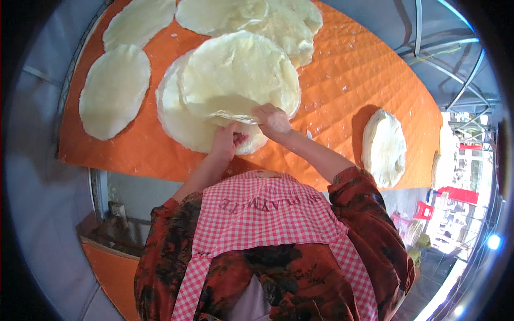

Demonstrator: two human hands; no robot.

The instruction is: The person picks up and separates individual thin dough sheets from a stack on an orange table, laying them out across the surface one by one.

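Right in front of me a round, pale cream sheet lies over a wider sheet or stack of the same kind; whether it is dough or fibre I cannot tell. My right hand grips the upper sheet's near rim, which is raised and shows thin layered edges. Just below that rim is my left hand, palm turned inward and fingers curled. It sits over the lower sheet, and whether it pinches a layer is unclear.
An orange-covered table carries white flecks. More cream sheets lie at the left, far left and far side. A thick pale stack sits near the right end. A red stool stands beyond.
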